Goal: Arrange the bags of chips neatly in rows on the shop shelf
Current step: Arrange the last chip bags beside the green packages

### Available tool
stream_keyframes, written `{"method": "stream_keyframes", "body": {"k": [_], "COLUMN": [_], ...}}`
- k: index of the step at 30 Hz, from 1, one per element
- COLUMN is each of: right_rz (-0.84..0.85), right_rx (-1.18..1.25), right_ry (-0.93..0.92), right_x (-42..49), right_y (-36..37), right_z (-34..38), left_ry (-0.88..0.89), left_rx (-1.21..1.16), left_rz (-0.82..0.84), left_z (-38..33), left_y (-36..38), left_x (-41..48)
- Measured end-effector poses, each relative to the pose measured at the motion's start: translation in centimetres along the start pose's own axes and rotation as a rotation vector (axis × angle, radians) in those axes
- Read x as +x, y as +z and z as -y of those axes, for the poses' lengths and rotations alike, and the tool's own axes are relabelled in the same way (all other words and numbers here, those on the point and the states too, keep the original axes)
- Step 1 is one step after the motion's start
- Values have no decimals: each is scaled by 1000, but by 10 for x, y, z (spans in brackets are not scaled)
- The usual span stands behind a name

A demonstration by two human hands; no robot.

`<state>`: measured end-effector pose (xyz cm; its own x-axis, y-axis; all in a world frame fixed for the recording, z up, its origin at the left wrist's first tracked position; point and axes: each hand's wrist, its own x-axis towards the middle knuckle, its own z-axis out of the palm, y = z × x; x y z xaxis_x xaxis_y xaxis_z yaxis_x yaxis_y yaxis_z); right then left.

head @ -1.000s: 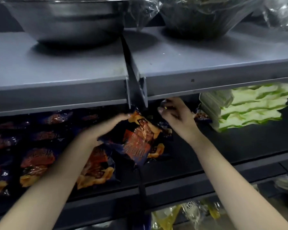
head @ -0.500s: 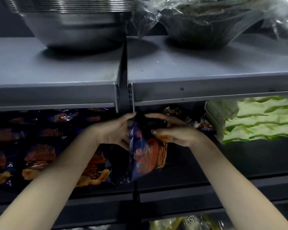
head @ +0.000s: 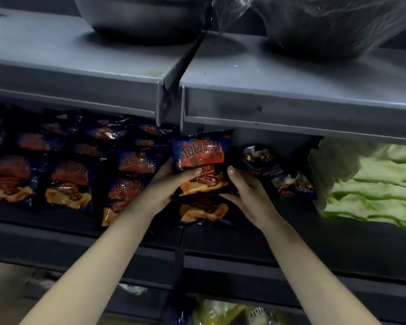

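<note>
Gripping from both sides, the fingers (head: 198, 171) of the left hand (head: 167, 184) and those of the right hand (head: 242, 191) were clenched on one dark blue chip bag (head: 201, 158), thumbs laid over its printed face. The bag stood nearly upright between the two hands, long axis running top to bottom, its top edge just under the lip of the upper shelf (head: 267, 106). It was held over the middle shelf (head: 338, 231), right above a second chip bag (head: 203, 208) lying flat in front. To the left lay the rows of matching bags (head: 68, 184); to the right, a few loose snack packets (head: 263, 160) and then a stack of green bags (head: 373, 188). The row lay on the left hand's side, so the next move probably meant carrying the bag leftward or setting it down in line there.
</note>
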<state>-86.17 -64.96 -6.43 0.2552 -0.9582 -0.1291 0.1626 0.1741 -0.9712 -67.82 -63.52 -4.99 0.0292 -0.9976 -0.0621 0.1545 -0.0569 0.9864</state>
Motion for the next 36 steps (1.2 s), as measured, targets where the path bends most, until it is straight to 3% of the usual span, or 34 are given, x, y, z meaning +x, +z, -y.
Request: {"method": "stream_keyframes", "body": {"k": [3, 7, 17, 21, 24, 27, 30, 36], "right_rz": [203, 385, 305, 243, 123, -16, -172, -241], "right_rx": [-244, -246, -235, -230, -197, -183, -219, -247], "right_ry": [-98, -119, 50, -1, -90, -138, -83, 53], "right_x": [2, 5, 4, 20, 40, 69, 100, 119], "right_y": [-13, -13, -2, -3, -7, -14, -16, 24], "right_z": [7, 9, -21, -6, 19, 34, 28, 13], "left_ry": [20, 48, 16, 93, 51, 0, 67, -60], "left_rx": [143, 158, 234, 214, 185, 327, 489, 780], "left_rz": [65, 39, 29, -23, -7, -11, 4, 169], "left_z": [2, 11, 38, 32, 21, 27, 40, 66], "left_y": [-3, -4, -21, -13, -5, 5, 15, 23], "left_x": [-7, -14, -28, -19, -4, 12, 16, 28]}}
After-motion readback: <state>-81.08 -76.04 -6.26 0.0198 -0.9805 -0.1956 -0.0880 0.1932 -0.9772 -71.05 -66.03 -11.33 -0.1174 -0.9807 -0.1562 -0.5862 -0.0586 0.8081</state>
